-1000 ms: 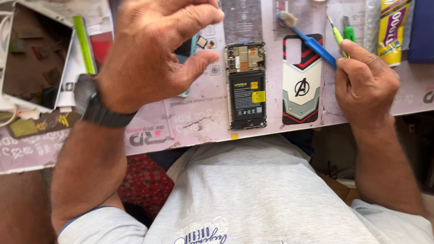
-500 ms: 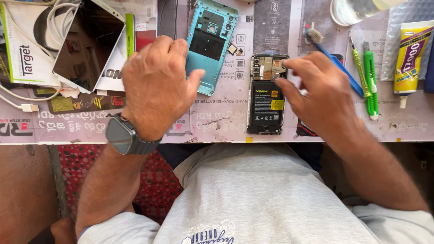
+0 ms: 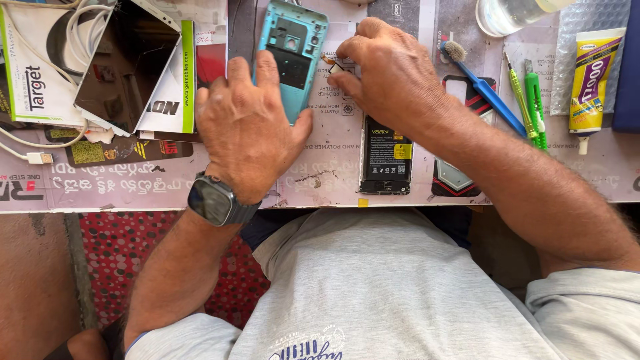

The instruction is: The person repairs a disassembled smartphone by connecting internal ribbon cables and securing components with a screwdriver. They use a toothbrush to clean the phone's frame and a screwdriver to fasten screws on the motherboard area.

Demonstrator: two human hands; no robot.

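Steadying the light blue plastic phone back cover (image 3: 293, 53) with the left hand (image 3: 250, 130), palm down, fingers (image 3: 267, 73) spread flat and gripping nothing. Pinching a tiny white-and-orange part (image 3: 335, 65) between thumb and forefinger of the right hand (image 3: 393, 73), fingers nearly closed around it, just right of the cover. Seemingly handling a small component beside the cover; calling next for a fine, steady pinch and little force. Lying inner side up on the pink printed table (image 3: 133, 187), long axis running near to far, camera cut-out end pointing far. Resting right and nearer: an opened phone with black battery (image 3: 385, 157).
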